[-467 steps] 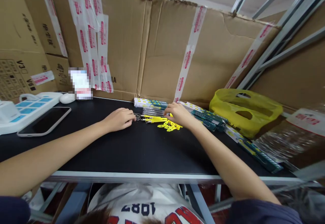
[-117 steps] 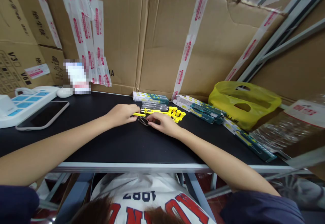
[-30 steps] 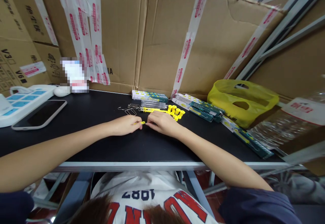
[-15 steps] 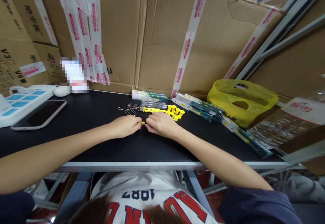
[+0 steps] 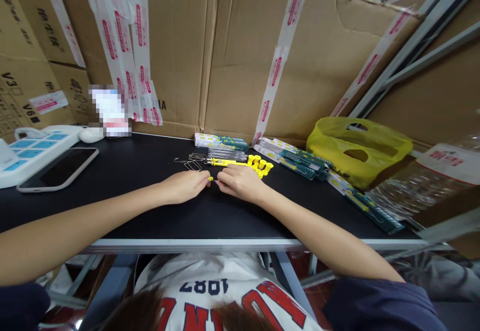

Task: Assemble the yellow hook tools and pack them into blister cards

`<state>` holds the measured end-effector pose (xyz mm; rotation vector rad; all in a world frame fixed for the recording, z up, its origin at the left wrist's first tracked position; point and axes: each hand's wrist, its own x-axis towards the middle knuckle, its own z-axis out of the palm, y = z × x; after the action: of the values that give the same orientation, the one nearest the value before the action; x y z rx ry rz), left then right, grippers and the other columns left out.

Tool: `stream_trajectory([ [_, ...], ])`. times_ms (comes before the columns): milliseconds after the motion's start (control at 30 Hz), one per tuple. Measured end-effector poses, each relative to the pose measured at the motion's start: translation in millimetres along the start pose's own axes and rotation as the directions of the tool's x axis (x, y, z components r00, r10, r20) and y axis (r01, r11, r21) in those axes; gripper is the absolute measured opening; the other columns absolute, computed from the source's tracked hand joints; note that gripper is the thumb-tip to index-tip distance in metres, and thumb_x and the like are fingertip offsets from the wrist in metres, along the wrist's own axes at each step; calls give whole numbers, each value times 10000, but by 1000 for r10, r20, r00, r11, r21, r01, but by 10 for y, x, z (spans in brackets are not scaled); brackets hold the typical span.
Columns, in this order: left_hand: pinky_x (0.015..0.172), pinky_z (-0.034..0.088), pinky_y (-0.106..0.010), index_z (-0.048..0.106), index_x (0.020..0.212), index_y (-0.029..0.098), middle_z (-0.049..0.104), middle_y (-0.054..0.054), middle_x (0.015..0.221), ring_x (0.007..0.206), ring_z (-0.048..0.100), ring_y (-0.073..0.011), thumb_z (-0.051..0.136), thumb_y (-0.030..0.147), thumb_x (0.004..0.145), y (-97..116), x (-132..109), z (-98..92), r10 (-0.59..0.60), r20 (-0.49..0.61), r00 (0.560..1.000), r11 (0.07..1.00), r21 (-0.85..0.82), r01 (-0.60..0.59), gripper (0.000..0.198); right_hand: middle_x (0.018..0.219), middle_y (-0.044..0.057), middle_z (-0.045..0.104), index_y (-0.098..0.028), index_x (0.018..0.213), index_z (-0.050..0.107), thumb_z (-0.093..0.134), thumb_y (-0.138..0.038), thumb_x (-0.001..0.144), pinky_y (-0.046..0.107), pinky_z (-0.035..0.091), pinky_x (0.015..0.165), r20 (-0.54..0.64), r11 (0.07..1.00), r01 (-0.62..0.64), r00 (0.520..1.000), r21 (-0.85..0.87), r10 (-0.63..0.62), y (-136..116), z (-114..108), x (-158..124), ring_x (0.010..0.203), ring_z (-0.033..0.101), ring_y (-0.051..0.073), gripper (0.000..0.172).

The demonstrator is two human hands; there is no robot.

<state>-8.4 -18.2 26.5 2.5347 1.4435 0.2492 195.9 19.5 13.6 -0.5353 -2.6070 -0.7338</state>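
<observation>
My left hand (image 5: pixel 187 187) is closed over the tabletop, with a small yellow piece (image 5: pixel 210 178) showing at its fingertips. Close by on the right, my right hand (image 5: pixel 240 183) is pinched shut. A thin thing seems to run between its fingertips and the yellow piece, too small to make out. Just behind the hands lie bent metal wire hooks (image 5: pixel 194 162), a yellow rod-like tool (image 5: pixel 227 162) and clear tubes (image 5: pixel 228 155). Several yellow spool-shaped parts (image 5: pixel 262 163) are grouped behind my right hand, which partly hides them.
Printed slim boxes (image 5: pixel 221 142) lie along the back, with more boxes (image 5: pixel 296 157) to the right. A yellow plastic bag (image 5: pixel 360 146) and a large clear bottle (image 5: pixel 420 176) are at right. At left are a phone (image 5: pixel 60 168) and a white power strip (image 5: pixel 37 148).
Both hands stay almost in place. The yellow piece sits slightly higher and nearer my left fingertips, and the gap between the hands looks a little different.
</observation>
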Motion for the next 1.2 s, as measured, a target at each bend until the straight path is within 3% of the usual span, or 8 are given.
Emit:
stream_trajectory([
  [367,768,435,-285,545,917,194,666,-66,969,887,623,-200,282,273,911,-41,18,37,56,44,997,998,-37,-54,275,677,35,592,-178,747,538,427,-191,905,296,261,598,-37,1000,9,999,-1,-10,-35,27,-7,666,478,159,194],
  [733,716,432,-272,562,886,186,631,-40,807,765,597,-176,294,264,905,-30,20,17,60,29,998,994,-88,-58,280,778,53,633,-172,844,542,405,-245,970,286,302,616,47,998,-24,999,66,20,-53,32,4,725,513,168,200],
  [967,698,439,-259,585,908,175,622,-35,763,731,591,-169,306,225,885,-40,47,22,39,24,999,992,-123,-35,284,750,52,616,-175,886,527,360,-208,992,292,258,561,110,999,-28,994,33,24,-75,74,-21,695,482,170,200],
  [1200,720,439,-269,582,911,171,632,-49,797,755,600,-175,295,231,901,-55,61,48,39,5,999,994,-106,-38,293,755,61,639,-176,908,515,361,-273,992,290,228,538,147,980,-196,970,22,191,-149,84,-8,693,523,173,201],
])
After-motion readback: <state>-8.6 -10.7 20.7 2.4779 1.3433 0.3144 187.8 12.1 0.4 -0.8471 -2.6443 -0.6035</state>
